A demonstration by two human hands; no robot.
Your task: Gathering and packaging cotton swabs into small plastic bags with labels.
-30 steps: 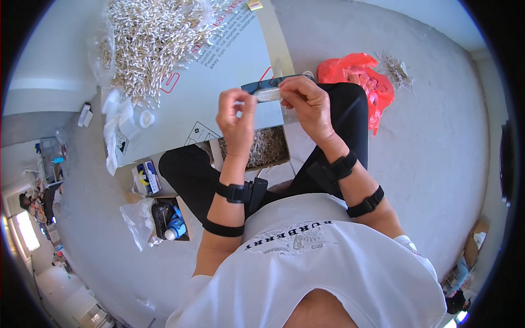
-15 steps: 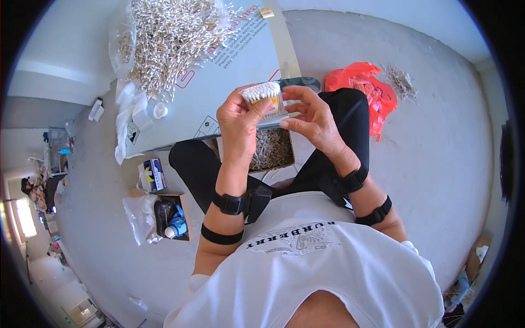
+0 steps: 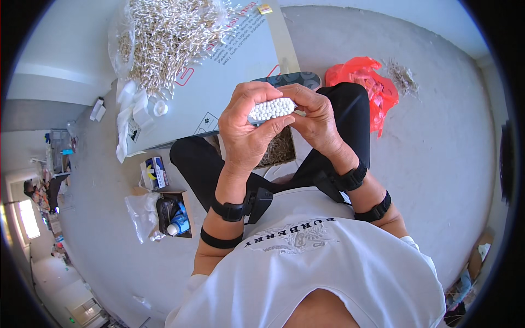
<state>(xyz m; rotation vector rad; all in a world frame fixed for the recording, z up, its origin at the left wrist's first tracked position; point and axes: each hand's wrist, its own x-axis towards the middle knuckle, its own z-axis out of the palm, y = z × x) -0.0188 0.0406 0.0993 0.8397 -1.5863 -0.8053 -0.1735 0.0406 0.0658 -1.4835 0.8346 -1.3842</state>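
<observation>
A small pack of cotton swabs (image 3: 272, 109) is tilted so its white tips face up toward me, packed in an oval. My left hand (image 3: 240, 126) wraps round it, fingers along the far side and thumb along the near side. At the pack's right end, my right hand (image 3: 317, 121) pinches with thumb and fingers. The sides of the pack are hidden by my hands. A large heap of loose cotton swabs (image 3: 169, 41) spills from a clear plastic bag on the light blue table panel (image 3: 219, 90) beyond.
Between my knees, a box of swabs (image 3: 280, 148) stands below my hands. A red plastic bag (image 3: 377, 90) lies on the floor at right, beside scattered swabs (image 3: 402, 76). On the left are a carton with a blue bottle (image 3: 179, 223), a small box (image 3: 155, 173) and a tape roll (image 3: 160, 109).
The pack has turned so its swab tips face me instead of its yellow-labelled side. My right hand has closed in from beside the pack onto its right end.
</observation>
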